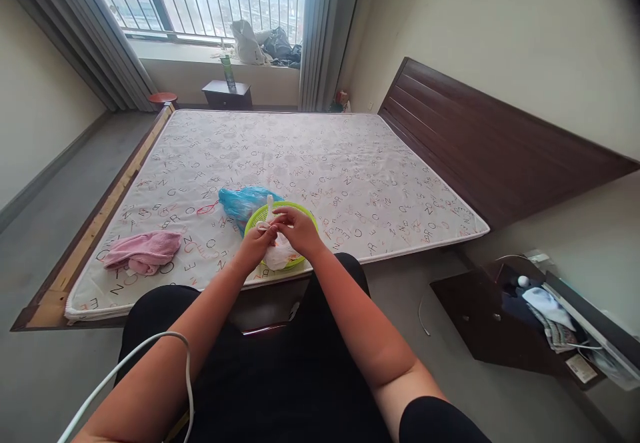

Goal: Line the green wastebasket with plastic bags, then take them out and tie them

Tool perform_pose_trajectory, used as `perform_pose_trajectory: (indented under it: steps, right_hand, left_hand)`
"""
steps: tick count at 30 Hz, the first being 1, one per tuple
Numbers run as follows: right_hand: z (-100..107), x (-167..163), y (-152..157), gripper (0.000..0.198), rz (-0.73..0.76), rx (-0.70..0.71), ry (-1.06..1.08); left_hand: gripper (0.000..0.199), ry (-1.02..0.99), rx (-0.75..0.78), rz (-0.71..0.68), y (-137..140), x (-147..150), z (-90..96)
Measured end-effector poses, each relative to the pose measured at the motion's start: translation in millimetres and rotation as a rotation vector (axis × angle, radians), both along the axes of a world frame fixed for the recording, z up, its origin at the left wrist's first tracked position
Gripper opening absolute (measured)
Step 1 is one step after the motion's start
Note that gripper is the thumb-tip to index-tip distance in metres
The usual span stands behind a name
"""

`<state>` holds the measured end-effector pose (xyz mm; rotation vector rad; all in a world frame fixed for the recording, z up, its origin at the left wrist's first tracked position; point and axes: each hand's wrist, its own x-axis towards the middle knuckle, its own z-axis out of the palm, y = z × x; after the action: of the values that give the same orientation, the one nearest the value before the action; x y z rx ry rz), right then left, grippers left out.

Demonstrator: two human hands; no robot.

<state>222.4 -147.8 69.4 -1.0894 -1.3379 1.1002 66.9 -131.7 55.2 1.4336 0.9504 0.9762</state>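
Both my hands meet over a lime-green plastic basket (311, 215) on the near edge of the mattress. My left hand (257, 241) has its fingers closed on the gathered top of a white plastic bag (281, 255). From the other side, my right hand (296, 229) pinches the same bunched plastic. The bag's lower part sits inside the basket, its contents hard to make out. A twisted white end of plastic (270, 206) sticks up above my fingers. Behind and left of the basket lies a crumpled blue plastic bag (245, 201).
A pink towel (143, 251) lies on the mattress (300, 149) at the left. The dark headboard (490, 136) stands on the right. A dark cabinet (470, 316) holding cloths is at the lower right. A white cable (125, 359) crosses my left forearm.
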Motion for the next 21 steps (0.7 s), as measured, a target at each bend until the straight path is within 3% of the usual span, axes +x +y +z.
perform_pose_trajectory:
  steps: [2, 4, 7, 9, 12, 14, 16, 18, 21]
  right_hand:
    - [-1.5, 3.4, -1.4, 0.029, -0.128, 0.055, -0.038]
    - [-3.3, 7.9, 1.9, 0.042, -0.210, 0.062, -0.033]
    - [-7.5, 15.0, 15.4, 0.062, -0.042, -0.046, 0.023]
    - [-9.8, 18.6, 24.4, 0.055, 0.054, -0.104, 0.075]
    - [-9.5, 20.5, 24.8, 0.036, -0.092, -0.100, 0.174]
    - [-8.0, 19.3, 14.0, 0.038, -0.186, -0.059, 0.214]
    - [-7.9, 16.4, -2.1, 0.048, -0.188, -0.017, 0.189]
    - [-10.7, 12.6, -17.7, 0.042, -0.186, 0.005, 0.077]
    - [-18.9, 7.2, -31.4, 0.013, -0.124, 0.080, -0.165]
  left_hand:
    - [0.056, -0.058, -0.033, 0.010, -1.8, -0.4, 0.3]
    - [0.055, -0.085, -0.057, -0.058, -3.3, -1.2, 0.5]
    - [0.057, -0.053, -0.101, -0.286, -5.2, -2.3, -0.5]
    - [0.056, -0.047, -0.125, -0.368, -6.3, -2.1, -2.1]
    - [0.055, -0.163, -0.123, -0.184, -6.7, -0.1, -5.8]
    - [0.057, -0.258, -0.122, 0.024, -5.5, 1.4, -9.5]
    - [0.060, -0.301, -0.146, 0.156, -3.5, 2.1, -14.0]
    - [0.062, -0.291, -0.180, 0.197, -1.2, 1.9, -18.1]
    - [0.060, -0.214, -0.198, 0.198, 1.8, 0.1, -19.3]
